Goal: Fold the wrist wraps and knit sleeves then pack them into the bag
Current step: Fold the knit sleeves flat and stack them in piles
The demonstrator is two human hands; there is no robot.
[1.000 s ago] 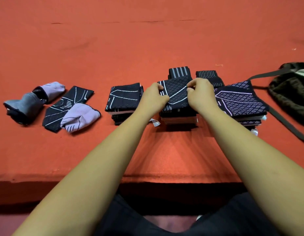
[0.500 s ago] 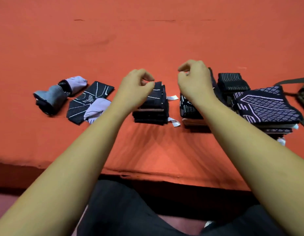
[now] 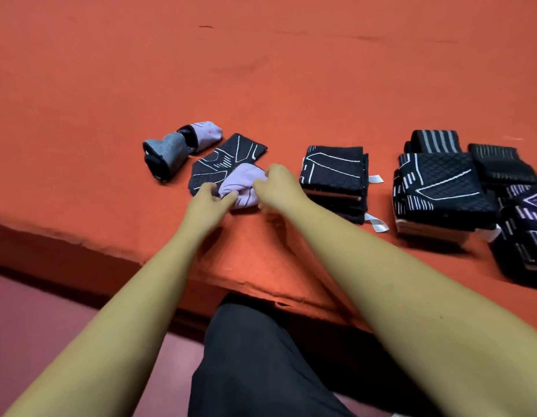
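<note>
A lilac knit sleeve (image 3: pixel 241 185) lies on a black sleeve with white lines (image 3: pixel 228 159) on the red surface. My left hand (image 3: pixel 205 201) pinches the lilac sleeve's near left edge. My right hand (image 3: pixel 276 186) grips its right side with curled fingers. To the right stand folded stacks: one black with white lines (image 3: pixel 335 173), one quilted black (image 3: pixel 438 188), and a purple-patterned stack (image 3: pixel 529 227) at the frame's edge. The bag is out of view.
A crumpled grey and lilac sleeve (image 3: pixel 174 149) lies to the far left. Two rolled striped black wraps (image 3: pixel 435 141) (image 3: pixel 499 164) sit behind the stacks. The red platform's front edge (image 3: pixel 80 242) drops to a maroon floor; my dark-trousered legs are below.
Both hands left the quilted stack, swung left across the black stack, and now take hold of the lilac sleeve. The view has shifted left, putting the bag out of frame.
</note>
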